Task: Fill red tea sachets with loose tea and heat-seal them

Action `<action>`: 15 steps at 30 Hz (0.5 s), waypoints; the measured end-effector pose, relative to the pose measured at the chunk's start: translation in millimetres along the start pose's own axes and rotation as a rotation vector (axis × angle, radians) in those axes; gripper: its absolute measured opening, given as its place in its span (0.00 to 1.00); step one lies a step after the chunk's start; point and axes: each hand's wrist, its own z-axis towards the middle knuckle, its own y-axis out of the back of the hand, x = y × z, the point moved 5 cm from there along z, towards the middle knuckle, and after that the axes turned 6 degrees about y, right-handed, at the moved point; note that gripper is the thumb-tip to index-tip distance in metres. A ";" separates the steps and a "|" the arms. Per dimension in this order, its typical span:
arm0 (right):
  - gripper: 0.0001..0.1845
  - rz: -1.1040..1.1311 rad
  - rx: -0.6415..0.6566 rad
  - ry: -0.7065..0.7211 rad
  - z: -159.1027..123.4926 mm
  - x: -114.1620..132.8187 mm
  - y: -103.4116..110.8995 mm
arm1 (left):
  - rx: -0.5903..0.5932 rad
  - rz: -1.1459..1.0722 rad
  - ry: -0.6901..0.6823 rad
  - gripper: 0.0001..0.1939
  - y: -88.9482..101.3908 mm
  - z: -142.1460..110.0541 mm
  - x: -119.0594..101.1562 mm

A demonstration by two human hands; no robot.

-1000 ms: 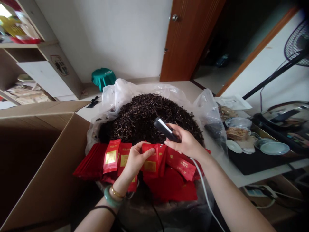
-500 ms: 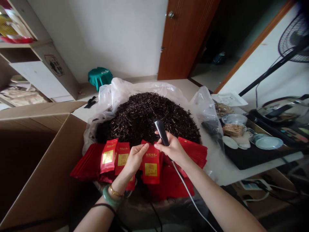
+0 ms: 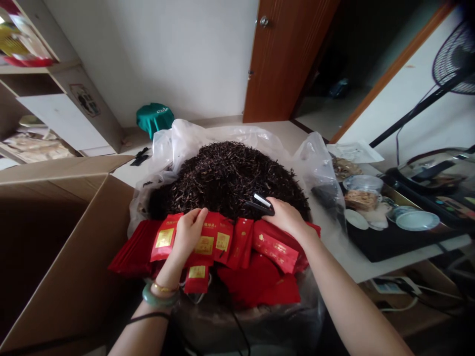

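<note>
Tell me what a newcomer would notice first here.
A big heap of dark loose tea leaves fills a clear plastic bag at the center. Red packets with gold labels lie in front of it, under the left hand, while the right hand holds a small black device.

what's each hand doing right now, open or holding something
Left hand: open, resting flat on the red packets.
Right hand: closed, holding a black handheld device.

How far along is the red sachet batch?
Done: many red sachets lie piled, though their seals can't be seen. In hand: the right hand grips a handheld sealer; the left hand presses on the sachets. Left: a large heap of dark tea leaves in a clear plastic bag.
</note>
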 end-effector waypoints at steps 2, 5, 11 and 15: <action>0.25 0.020 0.053 0.032 1.4 -5.5 -4.2 | -0.024 0.117 -0.055 0.17 -2.5 1.8 1.0; 0.28 0.020 0.092 0.039 2.2 -16.1 -5.4 | -0.033 0.211 -0.094 0.12 -6.4 2.6 5.0; 0.23 -0.036 -0.061 0.136 -9.8 10.5 11.9 | -0.069 0.400 -0.227 0.17 -11.0 0.9 9.0; 0.17 0.168 0.133 0.586 -35.2 76.5 4.7 | -0.121 0.435 -0.318 0.16 -14.9 -0.9 7.4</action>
